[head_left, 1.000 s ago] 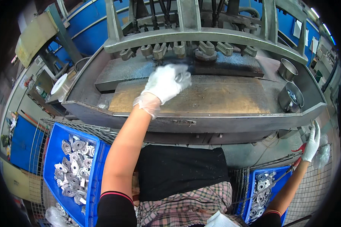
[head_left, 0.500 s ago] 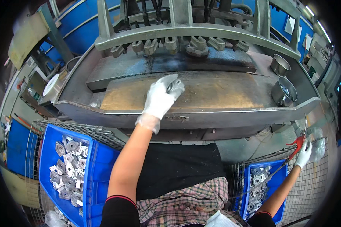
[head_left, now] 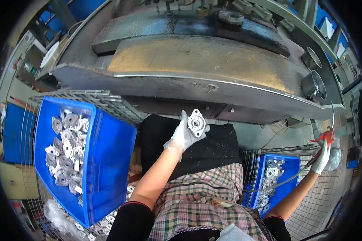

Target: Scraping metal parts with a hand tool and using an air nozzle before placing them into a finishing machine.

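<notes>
Flange (head_left: 196,123) of silvery metal, pinched between thumb and fingers of white-gloved left hand (head_left: 186,135), over black cloth (head_left: 219,149); red air gun (head_left: 328,137) clasped in gloved right hand (head_left: 321,158); raised mark (head_left: 205,86) on machine front (head_left: 149,87), unreadable.

A silvery metal flange (head_left: 196,123), with a ringed central bore and a small hole in each of its two tapering ears, lies face up in the gloved left hand (head_left: 184,136), just right of the thumb. A red air gun (head_left: 328,137) sits in the gloved right hand (head_left: 322,158), its thin nozzle pointing away beyond the fingers.
</notes>
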`<action>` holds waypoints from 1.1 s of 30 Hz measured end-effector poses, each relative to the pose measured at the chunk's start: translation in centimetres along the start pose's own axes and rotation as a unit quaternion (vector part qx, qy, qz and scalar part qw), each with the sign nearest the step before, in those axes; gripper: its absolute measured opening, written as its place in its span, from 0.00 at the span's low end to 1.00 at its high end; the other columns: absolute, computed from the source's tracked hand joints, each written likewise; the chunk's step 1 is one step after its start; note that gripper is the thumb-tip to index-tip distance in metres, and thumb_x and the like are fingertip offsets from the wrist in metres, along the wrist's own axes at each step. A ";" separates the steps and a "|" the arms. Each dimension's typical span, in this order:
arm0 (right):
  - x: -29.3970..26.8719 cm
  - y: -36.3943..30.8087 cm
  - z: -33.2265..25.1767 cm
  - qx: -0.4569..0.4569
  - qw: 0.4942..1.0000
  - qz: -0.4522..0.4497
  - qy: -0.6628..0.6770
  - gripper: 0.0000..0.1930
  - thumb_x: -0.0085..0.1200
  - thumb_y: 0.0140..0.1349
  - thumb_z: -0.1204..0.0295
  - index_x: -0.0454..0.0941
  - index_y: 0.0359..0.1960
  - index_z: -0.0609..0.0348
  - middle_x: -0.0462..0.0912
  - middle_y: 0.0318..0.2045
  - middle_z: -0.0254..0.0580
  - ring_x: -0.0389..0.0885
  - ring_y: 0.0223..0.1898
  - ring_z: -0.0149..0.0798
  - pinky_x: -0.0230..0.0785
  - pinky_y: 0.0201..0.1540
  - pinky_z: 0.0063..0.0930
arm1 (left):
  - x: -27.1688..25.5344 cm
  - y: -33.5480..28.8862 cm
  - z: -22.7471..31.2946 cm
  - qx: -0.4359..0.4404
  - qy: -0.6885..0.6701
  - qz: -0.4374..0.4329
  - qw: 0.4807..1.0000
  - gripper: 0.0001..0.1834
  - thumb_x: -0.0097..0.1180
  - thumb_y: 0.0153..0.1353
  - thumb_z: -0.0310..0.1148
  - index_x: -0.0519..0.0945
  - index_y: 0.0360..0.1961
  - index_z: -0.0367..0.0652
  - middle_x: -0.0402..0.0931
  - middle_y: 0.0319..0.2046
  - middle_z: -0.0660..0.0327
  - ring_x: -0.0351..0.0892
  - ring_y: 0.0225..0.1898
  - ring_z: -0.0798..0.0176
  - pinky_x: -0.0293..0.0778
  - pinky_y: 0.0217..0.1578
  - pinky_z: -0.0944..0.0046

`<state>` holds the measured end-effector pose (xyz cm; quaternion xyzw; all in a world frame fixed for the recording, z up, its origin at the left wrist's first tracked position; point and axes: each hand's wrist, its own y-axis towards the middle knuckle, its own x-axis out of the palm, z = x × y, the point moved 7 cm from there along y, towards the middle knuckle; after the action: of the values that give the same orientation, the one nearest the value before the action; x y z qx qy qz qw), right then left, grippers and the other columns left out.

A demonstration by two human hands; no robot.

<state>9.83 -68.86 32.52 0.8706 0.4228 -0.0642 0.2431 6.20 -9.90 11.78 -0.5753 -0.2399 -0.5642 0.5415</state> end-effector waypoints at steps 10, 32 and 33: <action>24.4 -20.5 -14.5 -0.009 0.821 -0.569 -0.044 0.18 0.50 0.64 0.62 0.76 0.52 0.58 0.79 0.38 0.33 0.76 0.36 0.28 0.70 0.43 0.26 | -9.0 2.6 0.0 0.013 -0.089 0.106 0.990 0.43 0.26 0.60 0.73 0.77 0.46 0.45 0.80 0.40 0.54 0.79 0.38 0.49 0.78 0.32 0.54; 35.2 -31.5 -16.1 -0.227 0.599 -0.644 -0.418 0.20 0.44 0.64 0.53 0.73 0.46 0.54 0.83 0.35 0.52 0.82 0.38 0.55 0.73 0.43 0.46 | -17.7 8.9 -0.8 0.047 -0.166 -0.086 0.981 0.37 0.35 0.59 0.72 0.75 0.50 0.54 0.78 0.46 0.58 0.74 0.50 0.51 0.68 0.56 0.47; 35.3 -31.6 -16.2 -0.228 0.599 -0.646 -0.414 0.20 0.44 0.64 0.53 0.73 0.46 0.54 0.83 0.35 0.52 0.82 0.38 0.55 0.73 0.43 0.46 | -16.5 8.4 -1.7 -0.109 -0.412 -0.157 0.891 0.37 0.35 0.59 0.72 0.75 0.51 0.54 0.77 0.47 0.58 0.74 0.50 0.51 0.68 0.56 0.47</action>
<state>6.46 -19.72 23.80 0.1665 0.7297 -0.4600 0.4778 8.91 -8.40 -6.60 -0.7662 -0.4654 -0.3771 0.2325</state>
